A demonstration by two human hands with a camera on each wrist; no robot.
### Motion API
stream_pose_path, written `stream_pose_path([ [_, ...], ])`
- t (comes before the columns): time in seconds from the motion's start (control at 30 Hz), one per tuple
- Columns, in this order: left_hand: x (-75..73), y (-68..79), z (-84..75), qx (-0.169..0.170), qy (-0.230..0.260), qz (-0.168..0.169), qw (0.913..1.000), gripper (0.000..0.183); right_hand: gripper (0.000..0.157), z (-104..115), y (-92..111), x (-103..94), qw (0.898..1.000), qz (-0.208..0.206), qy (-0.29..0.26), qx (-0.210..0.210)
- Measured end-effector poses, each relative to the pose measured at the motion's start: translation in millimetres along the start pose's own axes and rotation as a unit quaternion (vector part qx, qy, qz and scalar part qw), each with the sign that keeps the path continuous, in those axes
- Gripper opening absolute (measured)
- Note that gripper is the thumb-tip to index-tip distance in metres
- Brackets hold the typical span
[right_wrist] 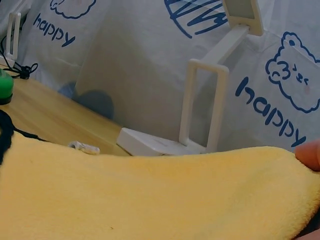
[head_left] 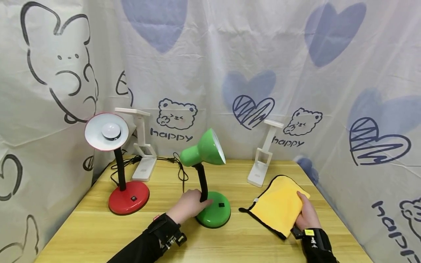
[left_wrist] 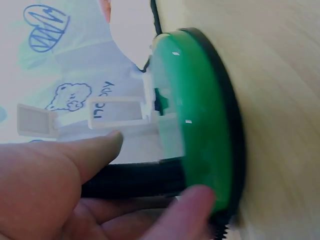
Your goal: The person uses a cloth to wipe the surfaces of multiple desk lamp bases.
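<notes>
A green desk lamp (head_left: 213, 215) stands upright near the middle of the table, its shade turned to the right. My left hand (head_left: 188, 205) grips the lower part of its black neck (left_wrist: 137, 179), just above the round base; the left wrist view has thumb and fingers on either side of that neck. To the right, my right hand (head_left: 308, 213) holds a yellow cloth (head_left: 276, 204) with black edging by its right side. The cloth fills the lower part of the right wrist view, where only fingertips (right_wrist: 309, 154) show at its edge.
A red desk lamp (head_left: 129, 199) stands at the left, with a white folding lamp (head_left: 144, 168) behind it. Another white folding lamp (head_left: 258, 173) is behind the cloth. Black cords (head_left: 181, 171) lie at the back of the wooden table (head_left: 88, 233). Printed curtains (head_left: 204, 73) surround it.
</notes>
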State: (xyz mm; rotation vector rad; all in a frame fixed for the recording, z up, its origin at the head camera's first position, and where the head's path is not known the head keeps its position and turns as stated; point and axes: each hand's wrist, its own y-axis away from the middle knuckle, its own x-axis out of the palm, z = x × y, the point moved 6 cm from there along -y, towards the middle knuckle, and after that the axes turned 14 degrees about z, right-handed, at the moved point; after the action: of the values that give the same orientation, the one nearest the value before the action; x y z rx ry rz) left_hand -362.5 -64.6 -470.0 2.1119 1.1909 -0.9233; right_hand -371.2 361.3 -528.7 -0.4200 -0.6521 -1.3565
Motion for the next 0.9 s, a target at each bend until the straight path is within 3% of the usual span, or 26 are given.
stream_pose_path([
  [0.1, -9.2, -0.2, 1.1, 0.014, 0.005, 0.009, 0.9999, 0.034, 0.063, 11, 2, 8.4, 0.998, 0.033, -0.003, -0.049],
  [0.2, -22.3, -2.3, 1.2, 0.037, 0.020, 0.006, 0.9991, 0.031, 0.059, 30, 5, 26.7, 0.990, 0.041, 0.040, -0.131],
  [0.3, -32.5, -4.7, 0.6, 0.059, 0.027, 0.009, 0.9979, 0.025, 0.052, 49, 10, 53.5, 0.971, -0.005, 0.121, -0.204],
  [0.37, -36.5, -5.1, -0.3, 0.068, 0.029, 0.016, 0.9971, 0.023, 0.046, 56, 10, 74.5, 0.951, -0.053, 0.207, -0.224],
  [0.47, -39.6, -4.5, -1.6, 0.075, 0.029, 0.024, 0.9965, 0.022, 0.043, 48, 4, 107.5, 0.911, -0.087, 0.347, -0.206],
  [0.53, -40.0, -3.7, -2.1, 0.073, 0.035, 0.028, 0.9963, 0.021, 0.045, 29, -4, 127.1, 0.888, -0.070, 0.419, -0.178],
  [0.57, -39.5, -3.7, -1.5, 0.070, 0.037, 0.028, 0.9965, 0.021, 0.046, 15, -9, 135.8, 0.885, -0.050, 0.433, -0.164],
  [0.7, -36.5, -3.3, 0.1, 0.070, 0.032, 0.027, 0.9967, 0.020, 0.042, -52, -26, 160.5, 0.902, 0.042, 0.426, -0.065],
  [0.77, -35.5, -3.3, 1.0, 0.068, 0.020, 0.021, 0.9973, 0.023, 0.042, -85, -30, 171.3, 0.902, 0.093, 0.422, -0.010],
  [0.8, -35.3, -3.3, 1.0, 0.067, 0.016, 0.019, 0.9974, 0.025, 0.041, -98, -31, 176.5, 0.893, 0.114, 0.434, 0.014],
  [0.83, -35.1, -3.4, 1.3, 0.064, 0.013, 0.017, 0.9977, 0.027, 0.040, -110, -32, 182.3, 0.878, 0.135, 0.459, 0.029],
  [0.9, -34.6, -4.1, 1.6, 0.060, 0.002, 0.013, 0.9981, 0.031, 0.041, -127, -32, 192.5, 0.836, 0.170, 0.520, 0.048],
])
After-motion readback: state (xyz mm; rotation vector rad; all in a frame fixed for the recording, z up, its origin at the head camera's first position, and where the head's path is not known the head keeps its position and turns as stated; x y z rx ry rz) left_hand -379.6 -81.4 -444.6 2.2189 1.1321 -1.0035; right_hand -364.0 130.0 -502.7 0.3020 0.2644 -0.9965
